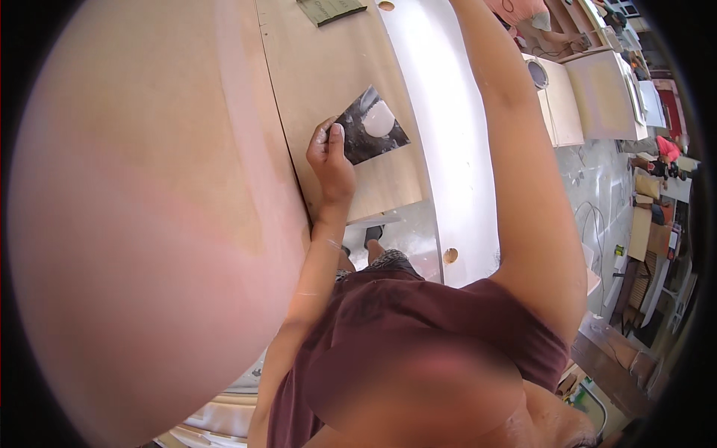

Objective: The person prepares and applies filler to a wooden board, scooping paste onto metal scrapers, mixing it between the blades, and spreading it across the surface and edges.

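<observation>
My left hand (333, 160) pinches a dark, smeared square plate (355, 134) by its edge, thumb on top and fingers curled at the side. A round dollop of whitish paste (379, 119) sits on the plate. Below the plate is a light plywood surface (358, 67). My right arm (515, 142) reaches up past the top edge of the view, so my right hand is hidden. Close on my left stands a large, pale wooden panel (149, 187) with pinkish smears along it.
A folded greenish sandpaper sheet (328, 9) lies at the far end of the plywood. On my right runs a long white panel (463, 179) with round holes. Beyond it are wooden cabinets (603, 93), a cable (597, 224) on the grey floor, and other people (519, 11) at work.
</observation>
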`<state>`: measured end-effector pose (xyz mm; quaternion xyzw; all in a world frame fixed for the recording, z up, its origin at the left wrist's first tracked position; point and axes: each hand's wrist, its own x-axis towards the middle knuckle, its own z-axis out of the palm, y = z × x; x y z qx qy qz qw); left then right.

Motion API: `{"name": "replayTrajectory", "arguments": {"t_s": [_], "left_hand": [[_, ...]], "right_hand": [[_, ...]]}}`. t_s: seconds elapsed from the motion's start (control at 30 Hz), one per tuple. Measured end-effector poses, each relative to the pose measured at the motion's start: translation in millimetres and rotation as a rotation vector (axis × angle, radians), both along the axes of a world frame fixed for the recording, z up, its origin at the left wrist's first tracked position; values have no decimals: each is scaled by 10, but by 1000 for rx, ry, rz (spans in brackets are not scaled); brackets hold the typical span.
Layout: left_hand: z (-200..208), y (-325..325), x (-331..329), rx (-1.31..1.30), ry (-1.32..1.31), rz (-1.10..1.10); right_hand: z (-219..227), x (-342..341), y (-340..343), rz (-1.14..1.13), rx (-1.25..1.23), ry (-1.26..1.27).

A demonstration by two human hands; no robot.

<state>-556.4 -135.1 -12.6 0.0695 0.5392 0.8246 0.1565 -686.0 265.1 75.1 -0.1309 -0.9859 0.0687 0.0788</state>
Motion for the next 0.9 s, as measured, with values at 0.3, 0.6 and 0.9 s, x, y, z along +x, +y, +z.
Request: {"name": "replayTrajectory", "arguments": {"t_s": [0.3, 0.6, 0.9], "left_hand": [[-32, -13, -25, 53, -7, 1], [-22, 7, -9, 12, -3, -4], [-104, 68, -22, 65, 22, 14]], "right_hand": [[-310, -196, -101, -64, 58, -60], [-151, -4, 12, -64, 46, -113], [-244, 2051, -1126, -62, 114, -189]]}}
